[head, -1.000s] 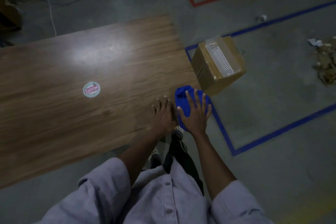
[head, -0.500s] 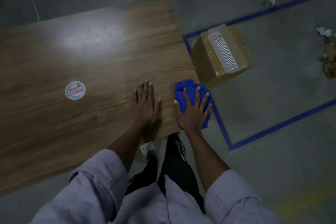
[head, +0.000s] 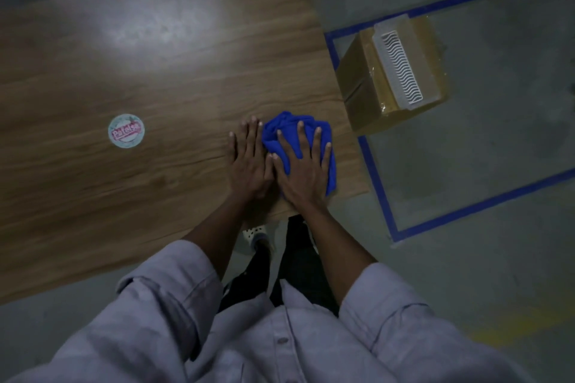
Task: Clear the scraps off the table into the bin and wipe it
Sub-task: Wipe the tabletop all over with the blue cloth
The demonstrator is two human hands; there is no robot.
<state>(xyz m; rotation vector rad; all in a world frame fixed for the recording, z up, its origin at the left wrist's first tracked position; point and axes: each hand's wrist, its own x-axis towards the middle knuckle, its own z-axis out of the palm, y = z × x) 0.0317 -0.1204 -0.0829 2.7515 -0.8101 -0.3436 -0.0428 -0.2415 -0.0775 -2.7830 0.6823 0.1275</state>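
Blue cloth (head: pixel 287 123) sits bunched under your right hand (head: pixel 306 174), whose spread, straight fingers press it down at the near right corner of the table (head: pixel 155 78). Your left hand (head: pixel 249 162) lies flat and relaxed on the wood, close against it. Most of the surface runs leftward, past a round sticker (head: pixel 126 131). A wrapped cardboard box (head: pixel 357 93) stands on the floor to the right, its contents hidden.
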